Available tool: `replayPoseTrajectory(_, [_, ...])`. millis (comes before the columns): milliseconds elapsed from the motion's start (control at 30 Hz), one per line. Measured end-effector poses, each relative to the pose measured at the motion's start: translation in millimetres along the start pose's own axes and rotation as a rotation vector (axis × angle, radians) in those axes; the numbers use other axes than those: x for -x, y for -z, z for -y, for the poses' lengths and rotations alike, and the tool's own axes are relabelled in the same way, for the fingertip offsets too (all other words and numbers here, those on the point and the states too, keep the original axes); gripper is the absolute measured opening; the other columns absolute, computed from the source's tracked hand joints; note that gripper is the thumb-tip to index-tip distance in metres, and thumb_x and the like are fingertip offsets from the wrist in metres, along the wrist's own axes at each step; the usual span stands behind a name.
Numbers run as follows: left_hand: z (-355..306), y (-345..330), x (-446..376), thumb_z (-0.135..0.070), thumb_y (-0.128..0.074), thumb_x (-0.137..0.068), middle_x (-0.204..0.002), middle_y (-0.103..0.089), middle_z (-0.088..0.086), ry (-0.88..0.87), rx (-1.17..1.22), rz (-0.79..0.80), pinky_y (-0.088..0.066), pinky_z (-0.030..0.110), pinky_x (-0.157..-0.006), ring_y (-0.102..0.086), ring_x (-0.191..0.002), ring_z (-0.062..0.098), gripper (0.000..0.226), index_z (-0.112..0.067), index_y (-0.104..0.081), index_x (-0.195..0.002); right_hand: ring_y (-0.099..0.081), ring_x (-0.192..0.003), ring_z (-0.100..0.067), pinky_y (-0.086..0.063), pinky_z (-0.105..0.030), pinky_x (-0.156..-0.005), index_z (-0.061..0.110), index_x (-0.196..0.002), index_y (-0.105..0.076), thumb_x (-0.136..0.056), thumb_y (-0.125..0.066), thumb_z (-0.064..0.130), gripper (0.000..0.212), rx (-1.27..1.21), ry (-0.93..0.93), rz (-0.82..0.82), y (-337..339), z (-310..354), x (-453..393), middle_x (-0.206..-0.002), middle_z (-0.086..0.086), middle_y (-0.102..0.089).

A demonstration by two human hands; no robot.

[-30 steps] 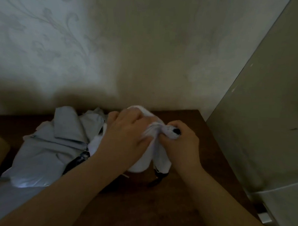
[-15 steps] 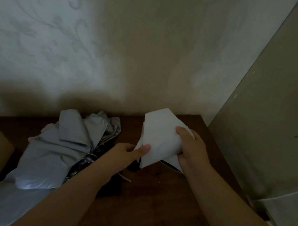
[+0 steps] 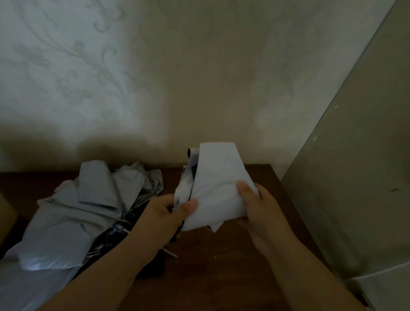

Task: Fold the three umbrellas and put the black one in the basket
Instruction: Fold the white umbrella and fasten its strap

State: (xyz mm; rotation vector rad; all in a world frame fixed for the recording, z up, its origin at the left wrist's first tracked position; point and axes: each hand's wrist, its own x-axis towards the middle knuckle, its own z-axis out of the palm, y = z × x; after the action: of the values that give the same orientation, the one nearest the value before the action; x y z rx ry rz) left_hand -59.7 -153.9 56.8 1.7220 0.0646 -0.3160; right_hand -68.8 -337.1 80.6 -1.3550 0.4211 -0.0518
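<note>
Step in hand, I judge: folding the white umbrella (image 3: 218, 186), its canopy panels being gathered flat round the shaft. Both hands are clamped on it, close together but w/ cloth between them. The left hand (image 3: 167, 214) pinches the lower left edge btw thumb and fingers; the right hand (image 3: 260, 210) grips the right side, thumb on top of the cloth. The umbrella is held tilted, just above the brown table (image 3: 218, 272), its wide end pointing up toward the wall (image 3: 202, 73).

Next move prob. calls for wrapping the loose panels tight and fastening the strap; the strap itself I cannot see.

Left of the hands, a grey umbrella (image 3: 81, 211) lies crumpled on the table, not yet folded, just beside the left forearm. A black umbrella and the basket I cannot identify for sure; something dark lies under the left wrist, too dim to tell.
</note>
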Motion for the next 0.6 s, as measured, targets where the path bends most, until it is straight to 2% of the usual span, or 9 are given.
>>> replayPoseTrajectory(67, [-3.5,1.1,5.5,-0.038,-0.057,-0.097,-0.087,-0.068,0.033,-0.008,-0.013,0.021,-0.053,0.026,-0.054,-0.063,-0.062,0.021,0.049,0.009,-0.07,-0.098,-0.054,-0.09,-0.011,-0.049,-0.028,-0.066,0.024,-0.111,-0.046,-0.093,-0.052,0.032,0.02,0.037,-0.005,-0.034,-2.3,0.8,-0.6,-0.098,0.006,-0.054])
replayPoseTrajectory(133, [-8.1,5.2,9.9,-0.034,-0.051,-0.102,-0.066,-0.07,0.012,0.052,0.084,0.038,-0.05,0.018,-0.043,-0.062,-0.047,0.012,0.044,0.0,-0.072,-0.081,-0.055,-0.09,-0.013,-0.047,-0.028,-0.065,0.023,-0.105,-0.05,-0.093,-0.052,0.032,0.016,0.05,0.016,-0.072,-5.6,4.1,-1.3,-0.099,0.003,-0.055])
replayPoseTrajectory(167, [-10.5,8.6,11.5,-0.027,-0.051,-0.104,-0.064,-0.072,0.007,0.097,0.17,0.061,-0.051,0.019,-0.042,-0.065,-0.047,0.011,0.041,-0.006,-0.072,-0.076,-0.056,-0.09,-0.015,-0.047,-0.028,-0.065,0.023,-0.101,-0.051,-0.093,-0.053,0.032,0.012,0.042,0.031,-0.085,-7.1,5.7,-2.0,-0.099,0.002,-0.057])
replayPoseTrajectory(233, [-16.2,16.6,13.5,-0.019,-0.053,-0.104,-0.076,-0.078,0.01,0.165,0.288,0.124,-0.062,0.028,-0.051,-0.074,-0.062,0.018,0.033,-0.007,-0.074,-0.082,-0.057,-0.088,-0.016,-0.046,-0.028,-0.064,0.025,-0.093,-0.053,-0.093,-0.053,0.031,0.005,0.028,0.055,-0.092,-10.7,9.3,-2.1,-0.098,0.0,-0.058])
replayPoseTrajectory(300, [-21.6,24.5,15.2,-0.015,-0.054,-0.103,-0.082,-0.079,0.012,0.19,0.303,0.159,-0.065,0.032,-0.057,-0.074,-0.071,0.024,0.029,-0.007,-0.075,-0.086,-0.057,-0.085,-0.015,-0.046,-0.028,-0.062,0.025,-0.09,-0.053,-0.092,-0.054,0.029,0.005,0.033,0.075,-0.091,-16.7,13.3,-0.9,-0.095,0.0,-0.058])
replayPoseTrajectory(400, [-30.8,30.2,14.7,-0.01,-0.055,-0.103,-0.088,-0.075,0.013,0.223,0.298,0.149,-0.06,0.026,-0.049,-0.069,-0.076,0.024,0.02,-0.007,-0.072,-0.093,-0.057,-0.086,-0.016,-0.047,-0.028,-0.061,0.022,-0.092,-0.054,-0.089,-0.059,0.03,0.01,0.039,0.085,-0.116,-27.6,20.7,1.7,-0.094,0.002,-0.058])
replayPoseTrajectory(467, [-35.1,33.7,13.5,-0.01,-0.057,-0.102,-0.089,-0.072,0.013,0.231,0.288,0.166,-0.056,0.023,-0.047,-0.068,-0.075,0.023,0.016,-0.006,-0.07,-0.095,-0.056,-0.083,-0.015,-0.047,-0.028,-0.062,0.02,-0.086,-0.053,-0.087,-0.063,0.029,0.013,0.008,0.086,-0.145,-33.7,27.8,1.8,-0.09,0.003,-0.057])
replayPoseTrajectory(533, [-35.7,38.7,12.4,-0.017,-0.059,-0.102,-0.075,-0.072,0.006,0.191,0.237,0.174,-0.052,0.02,-0.046,-0.067,-0.06,0.015,0.02,-0.005,-0.068,-0.089,-0.055,-0.084,-0.015,-0.049,-0.03,-0.065,0.015,-0.093,-0.052,-0.085,-0.065,0.029,0.021,-0.014,0.083,-0.161,-40.3,36.1,0.1,-0.09,0.004,-0.056])
replayPoseTrajectory(600, [-37.6,43.5,12.7,-0.024,-0.058,-0.102,-0.061,-0.069,-0.002,0.126,0.179,0.154,-0.049,0.018,-0.044,-0.063,-0.05,0.008,0.024,-0.008,-0.067,-0.086,-0.057,-0.093,-0.021,-0.053,-0.037,-0.076,0.012,-0.115,-0.051,-0.082,-0.068,0.031,0.041,-0.034,0.079,-0.177,-48.9,43.7,-2.6,-0.102,0.001,-0.057])
